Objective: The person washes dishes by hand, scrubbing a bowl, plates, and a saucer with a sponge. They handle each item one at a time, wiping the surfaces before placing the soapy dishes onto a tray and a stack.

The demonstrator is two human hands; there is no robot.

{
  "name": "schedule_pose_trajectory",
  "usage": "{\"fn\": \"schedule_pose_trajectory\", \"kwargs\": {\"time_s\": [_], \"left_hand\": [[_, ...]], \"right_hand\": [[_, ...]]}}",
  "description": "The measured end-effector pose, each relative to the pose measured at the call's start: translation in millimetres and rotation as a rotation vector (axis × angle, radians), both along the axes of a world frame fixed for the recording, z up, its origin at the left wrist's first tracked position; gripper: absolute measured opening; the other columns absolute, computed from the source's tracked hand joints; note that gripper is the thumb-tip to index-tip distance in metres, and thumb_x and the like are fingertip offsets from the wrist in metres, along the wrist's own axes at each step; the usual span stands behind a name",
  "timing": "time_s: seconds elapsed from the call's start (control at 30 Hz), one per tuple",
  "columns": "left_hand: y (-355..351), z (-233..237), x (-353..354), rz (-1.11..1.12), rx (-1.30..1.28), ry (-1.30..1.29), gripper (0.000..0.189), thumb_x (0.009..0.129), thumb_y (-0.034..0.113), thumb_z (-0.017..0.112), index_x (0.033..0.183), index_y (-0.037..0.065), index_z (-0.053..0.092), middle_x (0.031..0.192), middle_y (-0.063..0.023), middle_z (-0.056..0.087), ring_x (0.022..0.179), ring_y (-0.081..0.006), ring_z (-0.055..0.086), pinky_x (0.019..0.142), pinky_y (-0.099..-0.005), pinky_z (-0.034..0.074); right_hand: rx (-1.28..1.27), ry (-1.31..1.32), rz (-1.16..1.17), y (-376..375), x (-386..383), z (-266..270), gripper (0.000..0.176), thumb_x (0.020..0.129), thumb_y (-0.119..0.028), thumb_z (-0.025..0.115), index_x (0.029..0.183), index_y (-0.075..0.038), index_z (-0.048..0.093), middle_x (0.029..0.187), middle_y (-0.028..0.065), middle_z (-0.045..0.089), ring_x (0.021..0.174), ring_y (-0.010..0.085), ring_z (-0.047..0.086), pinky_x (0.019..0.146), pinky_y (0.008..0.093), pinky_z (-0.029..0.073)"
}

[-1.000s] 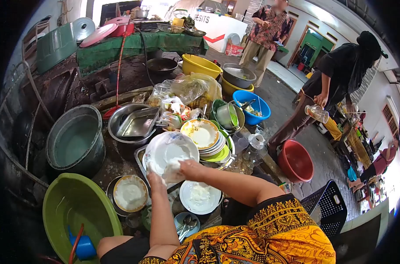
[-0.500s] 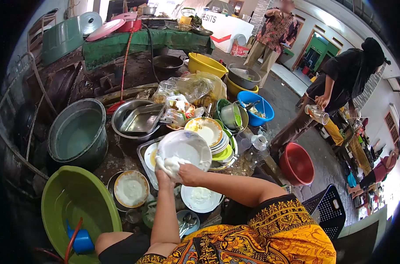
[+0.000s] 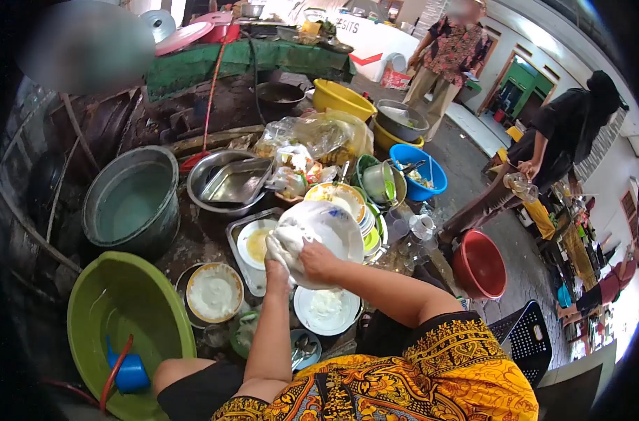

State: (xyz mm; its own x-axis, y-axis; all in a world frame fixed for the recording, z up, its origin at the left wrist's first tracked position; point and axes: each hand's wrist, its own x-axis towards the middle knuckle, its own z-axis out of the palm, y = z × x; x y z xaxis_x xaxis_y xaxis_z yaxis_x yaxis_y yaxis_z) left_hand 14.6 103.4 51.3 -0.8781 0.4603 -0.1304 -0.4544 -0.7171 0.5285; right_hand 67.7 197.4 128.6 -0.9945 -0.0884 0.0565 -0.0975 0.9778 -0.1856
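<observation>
A white plate (image 3: 340,228) with blue marks near its rim is tilted up in front of me. My left hand (image 3: 280,254), coated in thick white foam, is closed at the plate's left edge. Over the plate's lower part, my right hand (image 3: 319,262) is closed, its fingertips in the foam; I cannot tell what is under them. Below lies another foamy white plate (image 3: 326,309). To the left is an orange-rimmed plate (image 3: 215,292) covered in suds. Behind the held plate stands a stack of used plates (image 3: 337,196). Spoons (image 3: 304,349) rest in a small bowl near my lap.
A green tub (image 3: 133,295) with a blue dipper (image 3: 131,372) stands at left, below a dark water tub (image 3: 131,200). Metal pans (image 3: 228,182), a blue basin (image 3: 421,168) and a red basin (image 3: 479,263) surround the work area. Two people stand at the back right, one holding glassware (image 3: 522,188).
Both hands and the held plate have shifted right in the view, and the plate is turned, showing its blue marks. The whole view has moved slightly.
</observation>
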Motion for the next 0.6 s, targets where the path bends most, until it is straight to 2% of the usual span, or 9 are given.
{"fn": "schedule_pose_trajectory", "kwargs": {"time_s": [0.03,0.1,0.17,0.23,0.3,0.37,0.5,0.57,0.6], "left_hand": [[-5,12,1,-0.008,0.022,-0.059,0.046,0.091,0.039,0.033,0.119,0.005,0.043,0.112,-0.0056,0.052,0.101,-0.018,0.051,0.084,-0.0321,0.043],[-16,22,-1,-0.035,0.166,-0.152,0.043,0.09,0.037,0.036,0.118,0.005,0.043,0.112,-0.0062,0.051,0.101,-0.0194,0.051,0.085,-0.034,0.043],[-21,9,-13,0.16,0.124,-0.012,0.039,0.09,0.033,0.039,0.116,0.005,0.044,0.112,-0.007,0.05,0.1,-0.0208,0.051,0.085,-0.0358,0.043],[-28,-11,-27,0.214,0.095,0.024,0.036,0.09,0.03,0.04,0.116,0.005,0.044,0.112,-0.0078,0.05,0.1,-0.0209,0.051,0.084,-0.0353,0.043],[-29,-21,-32,0.206,-0.049,0.105,0.035,0.09,0.028,0.041,0.115,0.005,0.044,0.113,-0.0073,0.05,0.101,-0.0195,0.05,0.084,-0.0332,0.043],[-21,-20,-26,0.145,-0.066,0.083,0.035,0.09,0.027,0.042,0.117,0.004,0.044,0.114,-0.0065,0.05,0.1,-0.0171,0.05,0.084,-0.031,0.042],[-3,12,1,0.081,-0.061,0.169,0.041,0.091,0.033,0.035,0.12,0.005,0.043,0.113,-0.0076,0.052,0.1,-0.0192,0.052,0.087,-0.0337,0.042],[-5,13,2,0.091,-0.029,0.111,0.043,0.09,0.036,0.036,0.12,0.005,0.042,0.113,-0.0081,0.052,0.1,-0.0196,0.052,0.087,-0.0338,0.043],[-12,11,-1,0.061,0.062,-0.099,0.043,0.091,0.037,0.034,0.118,0.005,0.043,0.109,-0.0068,0.053,0.097,-0.0191,0.054,0.083,-0.0313,0.045]], "right_hand": [[-0.062,0.278,0.193,-14,8,-2,0.047,0.074,-0.02,0.051,0.119,-0.008,0.044,0.102,0.0202,0.053,0.095,0.0349,0.052,0.088,0.0431,0.037],[0.051,0.258,0.288,-9,13,-5,0.044,0.074,-0.021,0.051,0.117,-0.011,0.047,0.096,0.0184,0.056,0.091,0.0365,0.054,0.088,0.0426,0.038],[-0.008,0.021,0.274,7,10,-21,0.042,0.075,-0.021,0.051,0.115,-0.011,0.048,0.099,0.0173,0.055,0.092,0.0332,0.054,0.084,0.0416,0.041],[0.23,-0.134,0.142,21,5,6,0.034,0.072,-0.023,0.056,0.103,-0.009,0.055,0.093,0.0152,0.058,0.085,0.0267,0.058,0.067,0.0383,0.048],[0.302,-0.152,-0.211,37,-7,12,0.025,0.07,-0.018,0.055,0.09,-0.005,0.06,0.089,0.0137,0.058,0.078,0.0254,0.059,0.064,0.0365,0.048],[0.377,0.025,-0.139,52,-13,15,0.026,0.072,-0.016,0.051,0.092,0.0,0.058,0.087,0.0156,0.058,0.075,0.028,0.06,0.064,0.0353,0.049],[0.184,-0.048,-0.178,24,-13,-15,0.034,0.075,-0.018,0.048,0.102,0.002,0.052,0.088,0.019,0.057,0.083,0.0297,0.058,0.07,0.0389,0.047],[0.063,0.131,0.096,0,0,-28,0.037,0.075,-0.022,0.05,0.105,0.0,0.052,0.09,0.0189,0.057,0.085,0.0296,0.057,0.071,0.0403,0.047],[0.058,0.128,0.099,-4,6,-28,0.037,0.075,-0.022,0.05,0.105,0.0,0.052,0.09,0.0189,0.057,0.085,0.0296,0.057,0.071,0.0403,0.047]]}}
